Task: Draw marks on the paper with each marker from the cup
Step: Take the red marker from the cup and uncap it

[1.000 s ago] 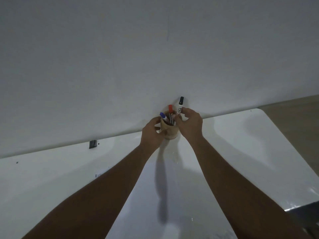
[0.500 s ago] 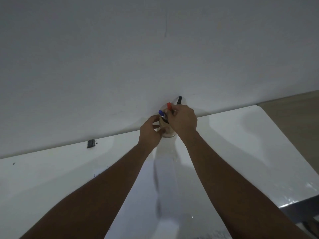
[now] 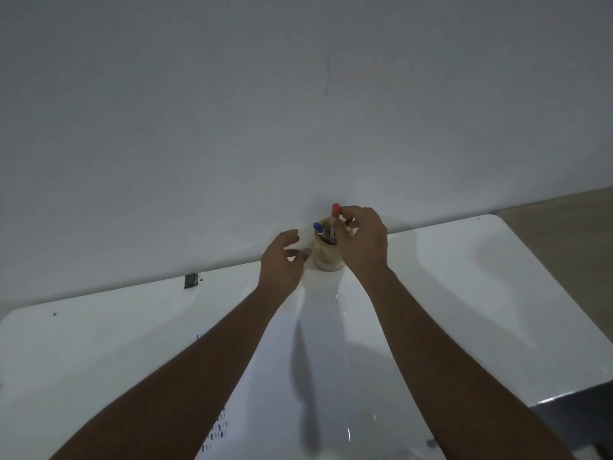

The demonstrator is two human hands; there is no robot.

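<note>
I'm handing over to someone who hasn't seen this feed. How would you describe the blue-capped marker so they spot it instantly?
Find the white table where its far edge meets the wall; a small tan cup stands there between the two hands. The blue-capped marker leans out of the cup's left side, nearest the left hand. It sits lower than the red-capped marker beside it, which the right hand is at.
</note>
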